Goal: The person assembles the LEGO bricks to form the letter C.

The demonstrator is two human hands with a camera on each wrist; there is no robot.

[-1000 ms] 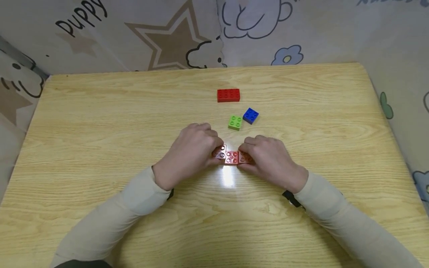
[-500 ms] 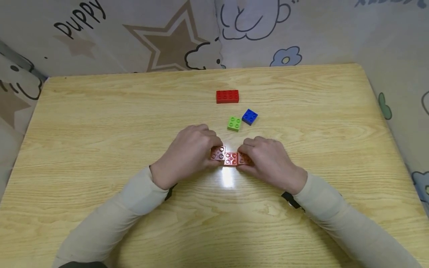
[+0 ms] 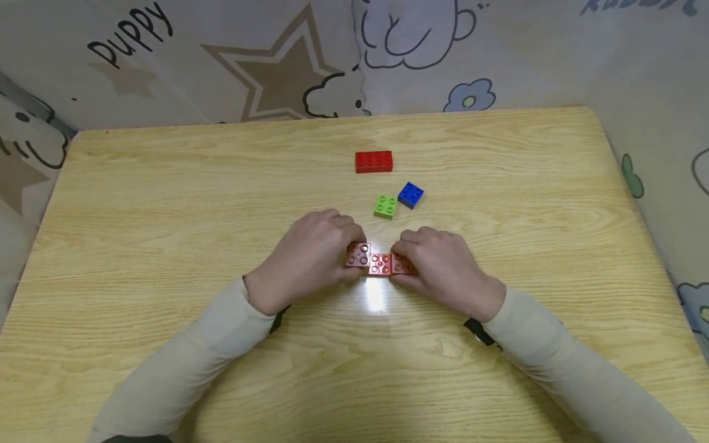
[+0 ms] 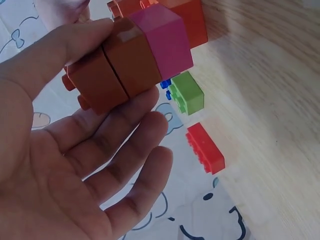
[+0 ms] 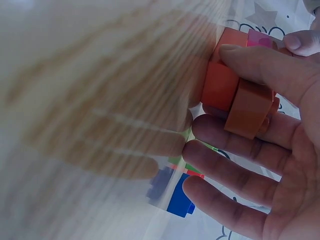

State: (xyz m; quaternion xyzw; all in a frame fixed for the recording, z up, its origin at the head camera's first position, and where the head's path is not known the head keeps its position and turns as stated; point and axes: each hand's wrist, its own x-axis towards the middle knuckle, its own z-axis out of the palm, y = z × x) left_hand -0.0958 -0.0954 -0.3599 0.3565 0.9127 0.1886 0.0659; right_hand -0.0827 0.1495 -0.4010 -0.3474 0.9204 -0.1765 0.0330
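In the head view both hands meet at a small group of joined toy building bricks, low over the table. My left hand (image 3: 312, 258) pinches a stack at the left end between thumb and fingers; the left wrist view shows two brown bricks (image 4: 112, 67) over a pink brick (image 4: 165, 40). An orange-red brick (image 3: 380, 264) forms the middle of the row. My right hand (image 3: 445, 264) pinches the right end, where a brown brick (image 5: 250, 107) sits on an orange brick (image 5: 220, 85). The fingers partly cover both ends.
Beyond the hands, a lime-green two-by-two brick (image 3: 385, 206) lies close beside a blue one (image 3: 411, 195). Farther back is a longer red brick (image 3: 373, 162). The wooden table (image 3: 194, 178) meets a patterned wall (image 3: 410, 74) at its back edge.
The left-hand stack looks turned slightly squarer to the row. Both hands keep their hold, and the loose bricks lie as before while the head view shifts a little.
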